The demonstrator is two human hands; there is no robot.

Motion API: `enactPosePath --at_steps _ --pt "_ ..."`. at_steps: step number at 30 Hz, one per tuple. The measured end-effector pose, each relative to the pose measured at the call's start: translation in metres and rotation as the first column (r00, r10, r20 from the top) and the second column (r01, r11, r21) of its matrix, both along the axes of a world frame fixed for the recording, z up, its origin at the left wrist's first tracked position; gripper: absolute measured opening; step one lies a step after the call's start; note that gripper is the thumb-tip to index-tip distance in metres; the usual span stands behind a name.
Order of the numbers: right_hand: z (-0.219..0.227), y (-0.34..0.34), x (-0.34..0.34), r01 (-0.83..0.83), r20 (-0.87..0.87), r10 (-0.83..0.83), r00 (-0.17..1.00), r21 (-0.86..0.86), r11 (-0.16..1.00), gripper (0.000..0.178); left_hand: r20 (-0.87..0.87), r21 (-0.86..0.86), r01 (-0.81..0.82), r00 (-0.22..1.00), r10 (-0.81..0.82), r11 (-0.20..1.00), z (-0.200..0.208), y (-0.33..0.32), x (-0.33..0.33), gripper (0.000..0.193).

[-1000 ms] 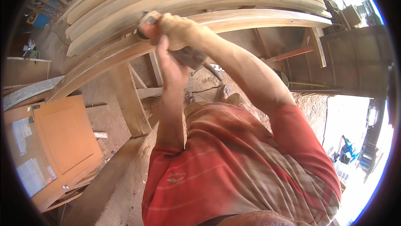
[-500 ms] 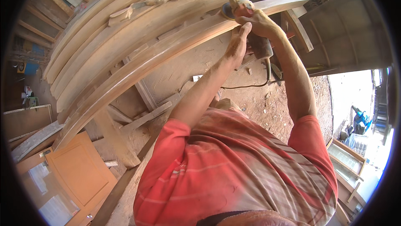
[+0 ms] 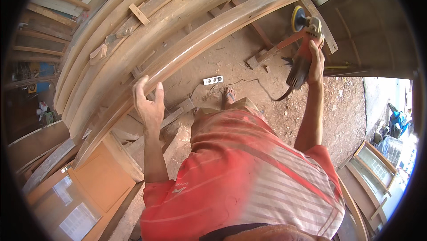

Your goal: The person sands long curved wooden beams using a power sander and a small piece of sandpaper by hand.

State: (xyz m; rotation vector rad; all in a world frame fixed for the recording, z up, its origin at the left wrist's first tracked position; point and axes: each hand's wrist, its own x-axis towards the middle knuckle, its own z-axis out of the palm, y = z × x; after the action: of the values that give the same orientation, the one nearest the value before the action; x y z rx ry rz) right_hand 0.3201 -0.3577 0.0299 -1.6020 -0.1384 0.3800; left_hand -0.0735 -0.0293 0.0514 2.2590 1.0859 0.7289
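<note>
My right hand [image 3: 316,63] is wrapped around an angle grinder [image 3: 303,56] with a red and dark body. A round sanding pad with a yellow edge [image 3: 296,18] is on its head, apart from the wood. The grinder is held to the right of a long curved wooden beam [image 3: 191,52], which runs from the lower left to the upper right. At the near side of that beam my left hand [image 3: 149,105] is open, with thumb and fingers apart. Its fingertips overlap the beam's edge; I cannot tell whether they touch it.
More curved beams [image 3: 80,74] lie beyond, with a small wood block [image 3: 139,14] on top. A white power strip [image 3: 213,80] and a dark cable [image 3: 262,85] lie on the dusty floor near my foot [image 3: 229,96]. An orange-brown door panel [image 3: 100,174] leans at lower left.
The grinder has come off the beam and moved right and nearer in my right hand. My left hand has left the grinder and moved left along the beam, its fingers spreading.
</note>
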Motion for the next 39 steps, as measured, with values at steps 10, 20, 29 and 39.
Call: enactPosePath --at_steps 10,20,29,39 --pt "-0.020 0.048 -0.114 0.051 -0.368 0.131 0.921 0.447 0.893 0.075 0.365 -0.761 0.583 0.748 -0.554 0.285 -0.053 -0.106 0.104 0.074" --pt "-0.018 0.041 -0.207 0.153 -0.386 0.014 0.922 0.396 0.905 0.060 0.604 -0.791 0.427 0.664 -0.442 -0.438 -0.050 -0.160 0.080 0.052" --pt "-0.080 -0.009 -0.202 0.119 -0.423 -0.079 0.903 0.068 0.991 0.044 0.261 -0.888 0.455 0.609 -0.749 0.061 -0.057 -0.201 0.108 0.030" --pt "-0.165 -0.114 -0.104 0.090 -0.758 0.033 0.651 0.121 0.989 0.041 0.108 -0.992 0.124 0.765 -0.634 -0.019 -0.133 -0.312 0.206 0.049"
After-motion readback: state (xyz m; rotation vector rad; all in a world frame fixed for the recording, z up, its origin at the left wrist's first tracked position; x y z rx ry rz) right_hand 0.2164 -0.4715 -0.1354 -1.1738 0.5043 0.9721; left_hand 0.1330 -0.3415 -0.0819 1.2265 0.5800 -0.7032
